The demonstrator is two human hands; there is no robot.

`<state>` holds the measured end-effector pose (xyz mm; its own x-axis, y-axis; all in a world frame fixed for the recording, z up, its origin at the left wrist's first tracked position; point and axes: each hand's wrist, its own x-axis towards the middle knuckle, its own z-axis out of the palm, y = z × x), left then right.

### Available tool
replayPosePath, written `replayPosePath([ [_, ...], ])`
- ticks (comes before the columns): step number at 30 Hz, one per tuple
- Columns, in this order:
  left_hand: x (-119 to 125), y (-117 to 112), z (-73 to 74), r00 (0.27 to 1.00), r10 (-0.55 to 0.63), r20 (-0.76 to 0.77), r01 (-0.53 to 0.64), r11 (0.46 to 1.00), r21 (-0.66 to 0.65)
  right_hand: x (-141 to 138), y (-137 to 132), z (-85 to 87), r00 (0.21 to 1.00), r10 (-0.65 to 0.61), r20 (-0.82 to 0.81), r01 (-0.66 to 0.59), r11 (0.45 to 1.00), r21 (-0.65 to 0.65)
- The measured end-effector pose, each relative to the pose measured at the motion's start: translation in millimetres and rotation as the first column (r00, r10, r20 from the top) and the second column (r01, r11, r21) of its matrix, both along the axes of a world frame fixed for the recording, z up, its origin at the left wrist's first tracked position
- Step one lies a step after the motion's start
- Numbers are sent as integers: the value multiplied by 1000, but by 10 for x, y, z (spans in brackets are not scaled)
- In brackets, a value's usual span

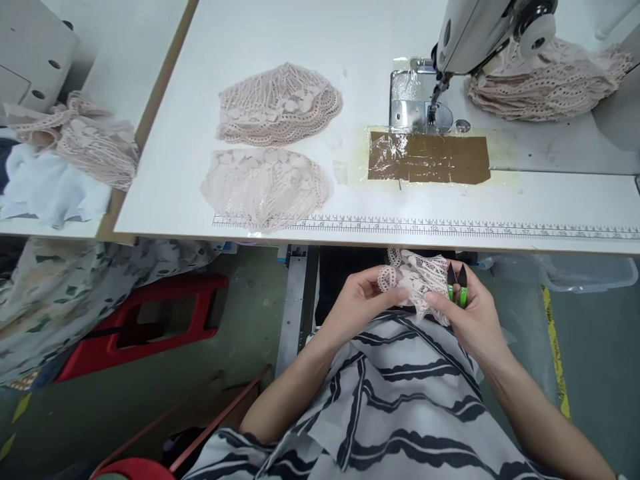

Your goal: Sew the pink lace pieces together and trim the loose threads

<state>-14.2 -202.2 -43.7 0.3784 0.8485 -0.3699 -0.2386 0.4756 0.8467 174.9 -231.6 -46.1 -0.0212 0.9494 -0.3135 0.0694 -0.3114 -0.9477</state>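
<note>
A small piece of pale pink lace [417, 280] is stretched between my two hands, over my lap and just below the table's front edge. My left hand [367, 293] pinches its left end, thumb on top. At its right side my right hand [467, 307] grips the lace with the thumb. The same hand also keeps green-handled thread snips [457, 287] against the fingers, dark blades pointing up. Parts of both hands' fingers are hidden behind the lace.
Lace stacks lie on the white table [180, 167]: an upper stack [280, 107], a lower stack [265, 187] and a larger pile [550, 83] behind the sewing machine [435, 100]. A printed ruler [425, 225] runs along the front edge. A red stool [145, 320] stands left.
</note>
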Motion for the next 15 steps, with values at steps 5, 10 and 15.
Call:
replayPosePath([
  [5,10,-27,3,996,-31,-83,23,994,-104,9,17,68,939,-235,250,161,945,284],
  [10,27,-21,2,996,-26,-91,16,994,-107,6,-32,105,863,-279,420,-50,781,623],
  [15,31,-26,17,995,-76,-71,71,995,-71,-32,-15,100,867,-91,490,-253,766,591],
])
